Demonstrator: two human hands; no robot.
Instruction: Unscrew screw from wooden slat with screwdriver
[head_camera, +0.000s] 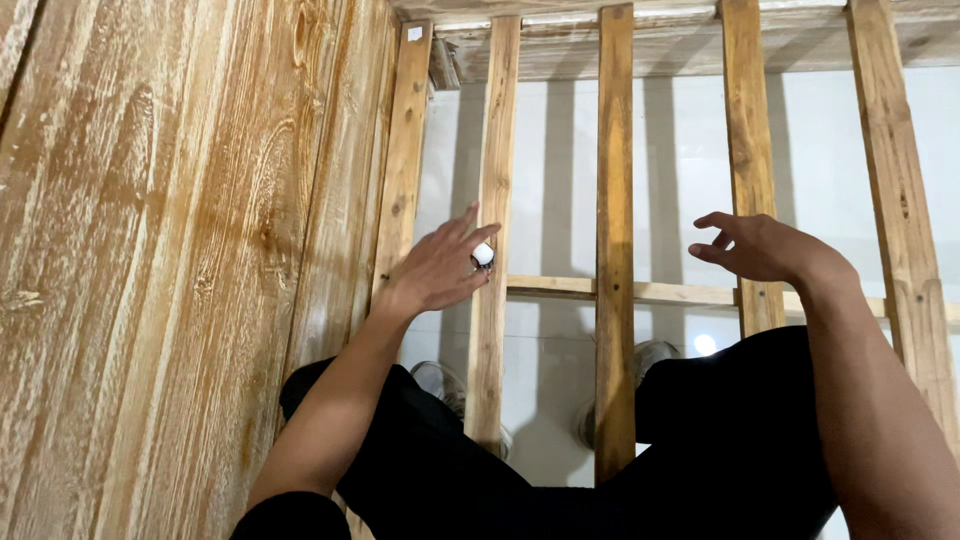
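My left hand (438, 265) hovers over the wooden frame, between two upright slats, with a small white round object (483, 254) pinched between thumb and fingers. The hand is close to the slat (404, 160) at the edge of the wide plank panel (180, 250). My right hand (757, 246) is raised over another slat (748, 120), fingers curled loosely and apart, holding nothing. Both forearms reach forward from my black-trousered knees.
Several parallel wooden slats (615, 150) run away from me, joined by a thin cross piece (560, 287). A pale glossy tiled floor (680, 170) shows between them. My shoes (440, 380) rest on the floor under the frame.
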